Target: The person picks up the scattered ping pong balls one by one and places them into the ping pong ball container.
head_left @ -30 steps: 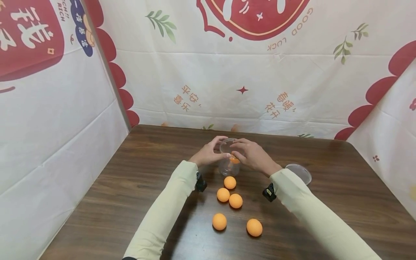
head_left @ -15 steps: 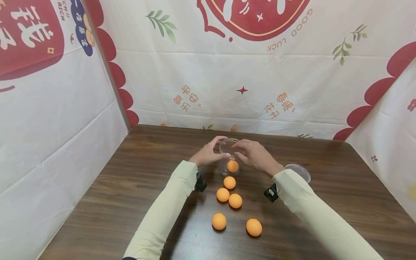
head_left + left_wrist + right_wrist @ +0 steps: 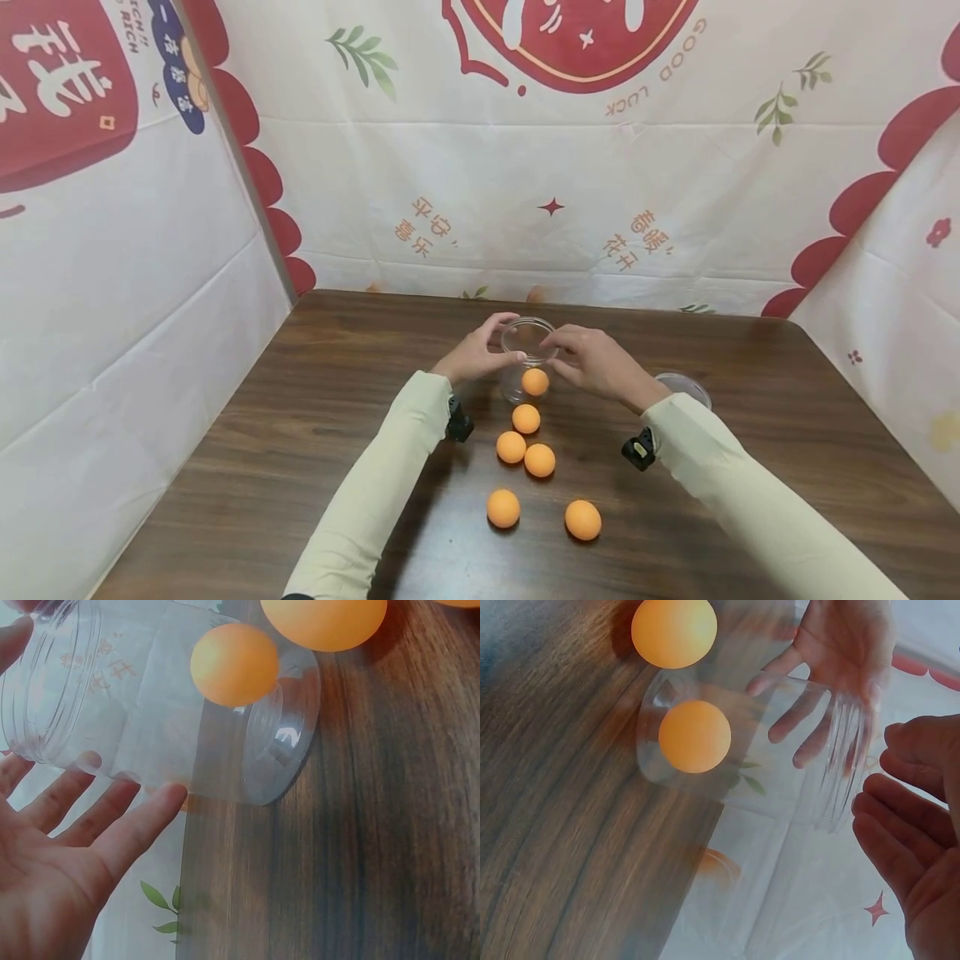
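Note:
A clear plastic jar (image 3: 512, 387) stands upright on the table with its mouth uncovered. One orange ping-pong ball (image 3: 694, 736) is inside it, low down near the base. My left hand (image 3: 477, 354) holds the jar near the top, thumb by the front of the rim and fingers around the far side; the left wrist view shows those fingers (image 3: 142, 825) spread along the wall. At the right side of the rim is my right hand (image 3: 592, 358), its fingers (image 3: 892, 840) loosely bent and holding nothing.
Several more orange ping-pong balls (image 3: 539, 460) lie on the brown wooden table (image 3: 337, 467), the nearest (image 3: 526, 418) just in front of the jar. A clear round lid (image 3: 684, 389) lies right of the jar, partly behind the right sleeve. Printed white cloth (image 3: 480, 167) hangs behind the table.
The ball that my right hand held at the jar's mouth has been let go and dropped to the jar's lower part. My right hand has drawn back slightly rightward; the left keeps its hold.

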### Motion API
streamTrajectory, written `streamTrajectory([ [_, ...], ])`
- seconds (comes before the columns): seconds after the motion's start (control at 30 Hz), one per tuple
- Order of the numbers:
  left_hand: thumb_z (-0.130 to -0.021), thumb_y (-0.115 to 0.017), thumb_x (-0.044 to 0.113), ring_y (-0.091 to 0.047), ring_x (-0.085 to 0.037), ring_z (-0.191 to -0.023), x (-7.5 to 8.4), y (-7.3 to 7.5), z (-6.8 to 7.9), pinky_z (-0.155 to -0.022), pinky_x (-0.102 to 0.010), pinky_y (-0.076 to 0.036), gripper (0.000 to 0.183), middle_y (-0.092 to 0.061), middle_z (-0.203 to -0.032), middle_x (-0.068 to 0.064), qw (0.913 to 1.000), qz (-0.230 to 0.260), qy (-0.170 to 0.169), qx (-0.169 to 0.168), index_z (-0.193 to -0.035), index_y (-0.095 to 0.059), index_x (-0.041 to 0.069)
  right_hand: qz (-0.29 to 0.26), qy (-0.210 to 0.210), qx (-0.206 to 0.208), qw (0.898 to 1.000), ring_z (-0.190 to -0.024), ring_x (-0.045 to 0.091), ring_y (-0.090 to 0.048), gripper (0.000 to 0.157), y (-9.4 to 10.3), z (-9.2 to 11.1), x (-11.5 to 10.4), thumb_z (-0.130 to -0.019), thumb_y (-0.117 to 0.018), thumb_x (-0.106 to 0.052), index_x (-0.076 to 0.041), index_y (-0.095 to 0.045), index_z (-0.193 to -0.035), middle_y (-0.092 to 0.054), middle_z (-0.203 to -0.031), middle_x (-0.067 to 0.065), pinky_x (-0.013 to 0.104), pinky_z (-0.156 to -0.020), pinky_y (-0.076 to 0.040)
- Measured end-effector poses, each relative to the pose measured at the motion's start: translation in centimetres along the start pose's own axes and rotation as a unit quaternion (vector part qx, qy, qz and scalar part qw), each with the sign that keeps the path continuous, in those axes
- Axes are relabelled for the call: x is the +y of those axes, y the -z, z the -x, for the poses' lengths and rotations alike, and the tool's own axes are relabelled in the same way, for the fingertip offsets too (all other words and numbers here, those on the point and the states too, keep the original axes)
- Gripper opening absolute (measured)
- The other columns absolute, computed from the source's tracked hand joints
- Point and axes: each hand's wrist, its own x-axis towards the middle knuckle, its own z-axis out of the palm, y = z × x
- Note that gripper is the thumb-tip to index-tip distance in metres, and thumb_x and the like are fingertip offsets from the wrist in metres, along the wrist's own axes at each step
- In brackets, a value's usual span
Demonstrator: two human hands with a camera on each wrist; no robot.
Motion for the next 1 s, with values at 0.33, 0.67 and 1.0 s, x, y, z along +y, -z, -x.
streamTrajectory([
  [0.33,-0.091,-0.065,0.024,-0.046,-0.030,-0.131,-0.2,-0.1,0.0,-0.104,-0.042,-0.042,0.067,-0.044,-0.144,-0.011,0.9999,0.000,-0.009,0.007,-0.147,-0.029,0.018,0.009,-0.011,-0.007,1.000,-0.085,0.019,-0.065,0.019,0.6,1.7,-0.7,-0.087,-0.068,-0.012,-0.006,-0.068,-0.106,-0.069,-0.101,0.007,0.036,-0.073,-0.055],
  [0.67,-0.091,-0.065,0.023,-0.044,-0.036,-0.132,0.1,-0.2,0.0,-0.105,-0.045,-0.042,0.069,-0.043,-0.143,-0.013,0.9999,0.007,-0.010,0.001,-0.148,-0.028,0.015,0.010,-0.007,-0.018,1.000,-0.088,0.016,-0.065,0.021,0.7,3.2,-1.6,-0.089,-0.067,-0.016,-0.009,-0.068,-0.108,-0.069,-0.106,0.004,0.035,-0.074,-0.054],
  [1.0,-0.091,-0.065,0.023,-0.045,-0.033,-0.131,0.1,-0.1,0.0,-0.104,-0.046,-0.042,0.069,-0.042,-0.144,-0.017,0.9999,0.006,-0.011,-0.001,-0.148,-0.027,0.015,0.004,0.002,-0.032,0.999,-0.093,0.016,-0.066,0.020,0.4,4.4,-2.2,-0.088,-0.067,-0.015,-0.011,-0.067,-0.108,-0.068,-0.107,0.004,0.036,-0.077,-0.055],
])
